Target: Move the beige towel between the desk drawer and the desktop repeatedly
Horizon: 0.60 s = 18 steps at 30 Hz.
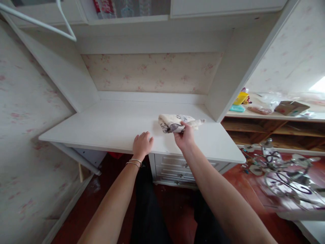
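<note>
My right hand (185, 136) is closed on a folded cloth (169, 122), cream with a dark grey pattern. The bunched cloth lies against or just over the white desktop (106, 123), right of the middle; I cannot tell whether it presses on the surface. One loose end pokes out to the right of my fingers. Near the front edge of the desk, my left hand (143, 145) rests on the top with its thumb apart from the fingers and nothing in it. Two thin bangles (134, 162) circle the left wrist.
White drawers (175, 166) stand under the desk. Overhead runs a shelf unit (152, 35), with a white metal rod (38, 21) at upper left. To the right are a low wooden shelf (266, 128) with bags and a box (291, 107), and a chandelier (286, 176).
</note>
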Available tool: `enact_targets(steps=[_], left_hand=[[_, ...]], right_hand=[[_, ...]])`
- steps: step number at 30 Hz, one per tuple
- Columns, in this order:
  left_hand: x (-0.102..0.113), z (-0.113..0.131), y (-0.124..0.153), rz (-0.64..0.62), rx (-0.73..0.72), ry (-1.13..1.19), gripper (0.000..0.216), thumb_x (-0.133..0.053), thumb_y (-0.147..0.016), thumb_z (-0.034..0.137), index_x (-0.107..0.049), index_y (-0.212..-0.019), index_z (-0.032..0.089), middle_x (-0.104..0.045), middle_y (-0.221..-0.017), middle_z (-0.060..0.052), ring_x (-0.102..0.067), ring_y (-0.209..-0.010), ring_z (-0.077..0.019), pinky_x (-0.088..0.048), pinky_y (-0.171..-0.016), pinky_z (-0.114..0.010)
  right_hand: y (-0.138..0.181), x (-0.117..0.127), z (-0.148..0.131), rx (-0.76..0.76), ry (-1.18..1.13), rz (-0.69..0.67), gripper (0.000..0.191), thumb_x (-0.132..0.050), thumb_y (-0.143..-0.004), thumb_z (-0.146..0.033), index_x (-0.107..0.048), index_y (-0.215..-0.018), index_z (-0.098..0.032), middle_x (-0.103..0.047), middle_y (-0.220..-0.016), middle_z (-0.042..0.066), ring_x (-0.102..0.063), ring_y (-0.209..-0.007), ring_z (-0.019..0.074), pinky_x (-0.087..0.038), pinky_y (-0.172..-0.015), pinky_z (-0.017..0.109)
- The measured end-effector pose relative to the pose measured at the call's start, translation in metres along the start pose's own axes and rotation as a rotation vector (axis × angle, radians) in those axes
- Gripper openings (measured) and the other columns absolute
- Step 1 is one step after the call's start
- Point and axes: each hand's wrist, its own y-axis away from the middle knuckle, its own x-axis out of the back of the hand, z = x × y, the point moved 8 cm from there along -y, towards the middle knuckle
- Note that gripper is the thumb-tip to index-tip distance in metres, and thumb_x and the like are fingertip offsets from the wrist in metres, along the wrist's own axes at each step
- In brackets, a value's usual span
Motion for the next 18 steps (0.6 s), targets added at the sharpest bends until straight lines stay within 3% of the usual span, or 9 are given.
enact_targets(steps=[3, 6, 13, 18], left_hand=[[0.0, -0.001, -0.001, 0.006, 0.012, 0.009, 0.035, -0.045, -0.099, 0.035, -0.06, -0.127, 0.02, -0.065, -0.134, -0.011, -0.055, -0.13, -0.0231, -0.033, -0.114, -0.042], [0.001, 0.0, -0.001, 0.027, 0.0, 0.01, 0.035, -0.045, -0.098, 0.036, -0.062, -0.125, 0.021, -0.065, -0.134, -0.01, -0.058, -0.126, -0.0232, -0.034, -0.113, -0.04], [-0.001, 0.001, -0.002, 0.004, 0.011, -0.008, 0.035, -0.044, -0.098, 0.035, -0.061, -0.127, 0.024, -0.066, -0.132, -0.008, -0.06, -0.122, -0.0237, -0.034, -0.113, -0.041], [0.002, 0.007, -0.002, -0.013, 0.008, -0.035, 0.04, -0.026, -0.105, 0.036, -0.063, -0.117, 0.027, -0.071, -0.12, -0.006, -0.064, -0.112, -0.0218, -0.035, -0.11, -0.039]], right_hand=[[-0.007, 0.032, 0.039, -0.224, 0.363, 0.063, 0.014, -0.053, -0.09, -0.009, -0.059, -0.095, -0.02, -0.065, -0.072, -0.003, -0.066, -0.063, 0.0117, -0.061, -0.067, 0.027], [0.002, 0.061, 0.036, -0.275, 0.462, 0.006, 0.013, -0.058, -0.088, -0.008, -0.061, -0.096, -0.017, -0.065, -0.074, 0.0, -0.068, -0.065, 0.0139, -0.062, -0.069, 0.03], [0.042, 0.093, -0.046, -0.188, 0.636, -0.138, 0.017, -0.072, -0.082, -0.008, -0.068, -0.099, -0.011, -0.074, -0.092, 0.011, -0.07, -0.066, 0.0162, -0.062, -0.06, 0.027], [0.099, 0.087, -0.125, 0.194, 0.625, -0.156, 0.01, -0.075, -0.081, -0.014, -0.073, -0.092, -0.014, -0.07, -0.08, 0.003, -0.061, -0.058, 0.009, -0.053, -0.053, 0.018]])
